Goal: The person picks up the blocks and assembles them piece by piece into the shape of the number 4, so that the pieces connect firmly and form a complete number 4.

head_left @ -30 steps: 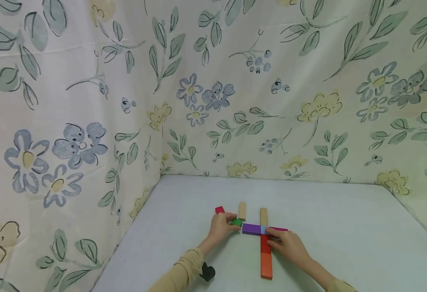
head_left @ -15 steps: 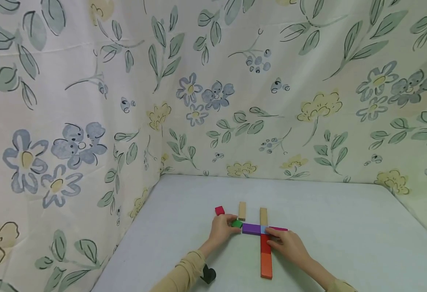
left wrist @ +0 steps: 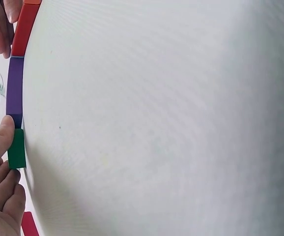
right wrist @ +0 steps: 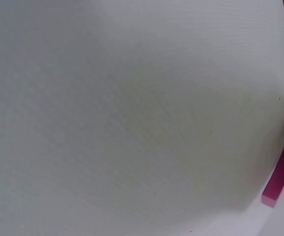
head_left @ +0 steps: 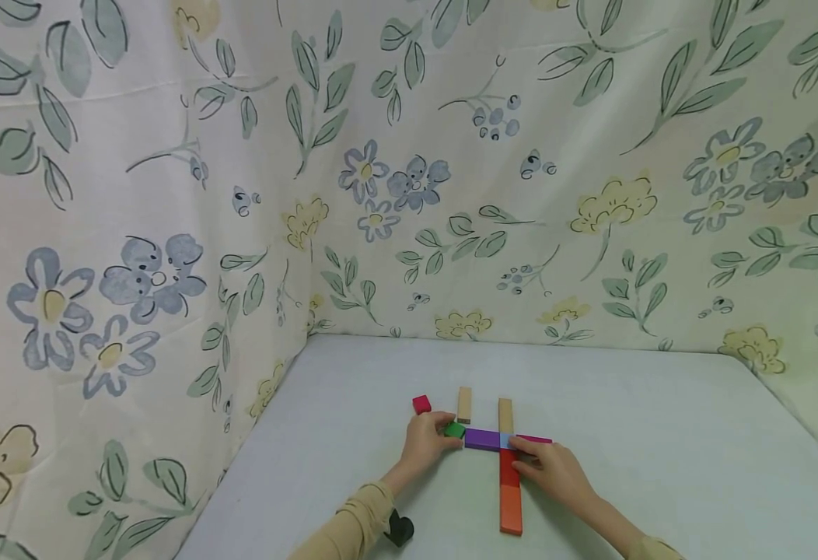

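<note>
My left hand (head_left: 423,442) pinches a small green block (head_left: 455,430) between thumb and fingers. In the left wrist view that green block (left wrist: 16,149) sits against the end of a long purple block (left wrist: 15,91). On the table the purple block (head_left: 482,439) meets a light blue block (head_left: 504,441) at the middle of a cross. My right hand (head_left: 556,470) touches the cross at its middle, fingertips by the light blue and red (head_left: 509,467) blocks. A magenta block (head_left: 536,439) forms the right arm, partly hidden by this hand. Orange (head_left: 510,509) and wooden (head_left: 505,414) blocks form the front and back arms.
A loose wooden block (head_left: 464,405) lies behind the green one. A red cube (head_left: 421,404) stands beyond my left hand. Black gear (head_left: 400,529) shows at the left wrist. A floral curtain (head_left: 465,194) hangs behind the white table (head_left: 661,435).
My left hand has shifted slightly toward the near side, bringing the green block against the purple block's left end. The right hand has stayed in place.
</note>
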{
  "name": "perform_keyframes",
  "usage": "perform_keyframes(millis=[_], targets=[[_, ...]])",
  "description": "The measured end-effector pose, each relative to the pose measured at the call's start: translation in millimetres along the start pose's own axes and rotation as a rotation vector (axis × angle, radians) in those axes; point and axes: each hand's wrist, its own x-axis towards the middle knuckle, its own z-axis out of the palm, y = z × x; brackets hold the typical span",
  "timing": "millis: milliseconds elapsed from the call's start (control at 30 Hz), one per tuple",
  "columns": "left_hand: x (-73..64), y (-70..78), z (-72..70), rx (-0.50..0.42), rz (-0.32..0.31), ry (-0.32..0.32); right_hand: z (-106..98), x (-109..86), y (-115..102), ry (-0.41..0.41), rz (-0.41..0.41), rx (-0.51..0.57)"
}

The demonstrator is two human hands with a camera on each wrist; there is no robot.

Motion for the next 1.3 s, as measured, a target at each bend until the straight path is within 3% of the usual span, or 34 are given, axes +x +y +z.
perform_keyframes(millis=[800,1300], targets=[[-2.0,4.9,-1.1,0.022,0.012,0.01,-1,-0.8,-2,0.004,-0.004,-0.003],[12.5,10.0,-11.1,-0.049,0.027,0.017,0,-0.7,-1,-0.005,0.011,0.009]])
